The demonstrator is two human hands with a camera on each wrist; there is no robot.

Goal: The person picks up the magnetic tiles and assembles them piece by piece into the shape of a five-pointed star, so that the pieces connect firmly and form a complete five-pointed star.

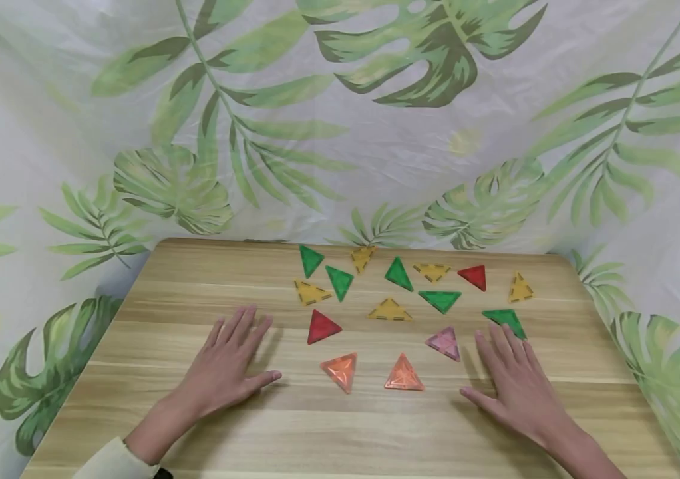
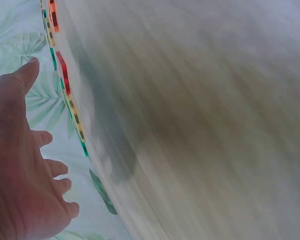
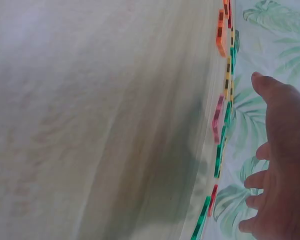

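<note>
My left hand (image 1: pixel 225 367) is held palm down above the left part of the table, fingers straight and thumb spread, holding nothing. On the right, my right hand (image 1: pixel 515 386) is stretched out the same way, its fingertips overlapping the edge of a green triangular tile (image 1: pixel 508 320) in the head view. Between the hands lie two orange triangular tiles (image 1: pixel 403 375), a red one (image 1: pixel 322 327) and a pink one (image 1: pixel 446 344). Both wrist views show a gap between hand and tabletop; a shadow falls beneath the left hand (image 2: pixel 20 160) and the right hand (image 3: pixel 285 155).
Farther back on the wooden table (image 1: pixel 196 273) lie several flat yellow tiles (image 1: pixel 390 311), several green tiles (image 1: pixel 399 274) and another red tile (image 1: pixel 474 277). A leaf-patterned cloth (image 1: pixel 316 153) hangs directly behind the table's far edge.
</note>
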